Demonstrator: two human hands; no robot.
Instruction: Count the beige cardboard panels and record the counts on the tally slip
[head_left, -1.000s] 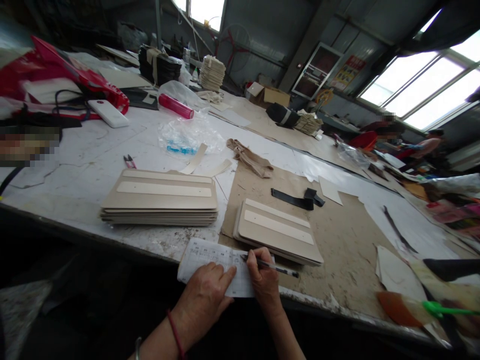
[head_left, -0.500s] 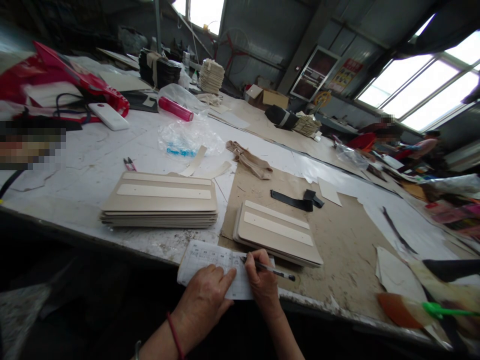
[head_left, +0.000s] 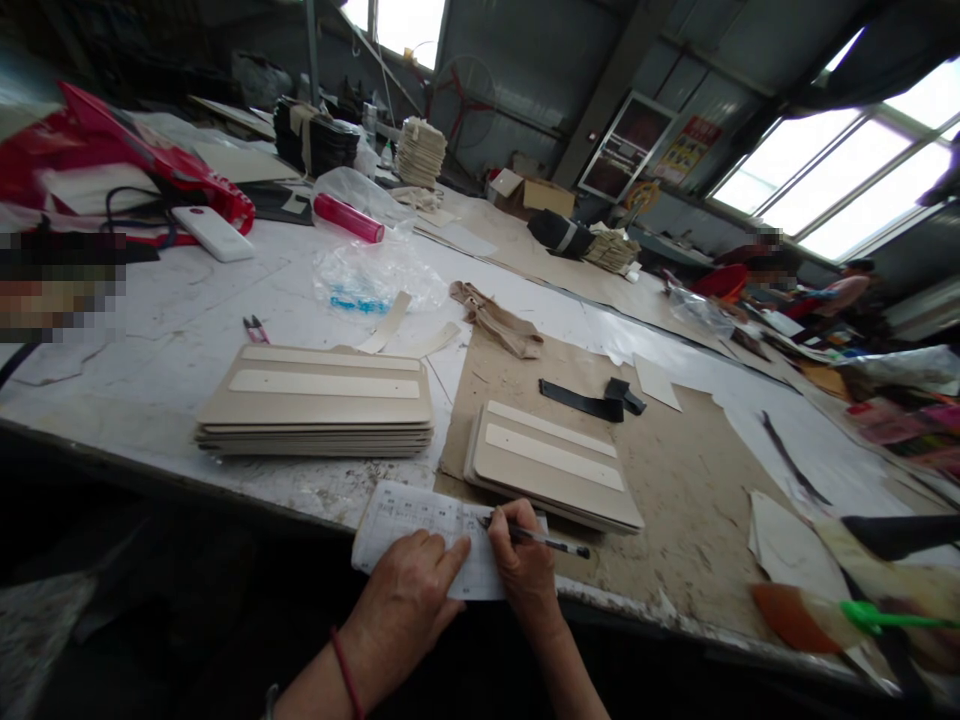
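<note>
Right hand (head_left: pixel 525 570): fingers pinched on a black pen (head_left: pixel 538 538), tip set on a printed sheet (head_left: pixel 420 525) near its right end. Left hand (head_left: pixel 409 595): flat, palm down, fingers together, pressing the sheet's lower part; red band at the wrist. Sheet: lies at the near edge of the worktable (head_left: pixel 187 320), partly overhanging. Entries appear only as faint marks, too small to read, so how much remains to be written cannot be told; writing looks under way. Adjacent: small stack of beige panels (head_left: pixel 555 470) just beyond the pen, on brown card (head_left: pixel 675 470); taller stack (head_left: pixel 319 400) to the left, apart from the sheet.
</note>
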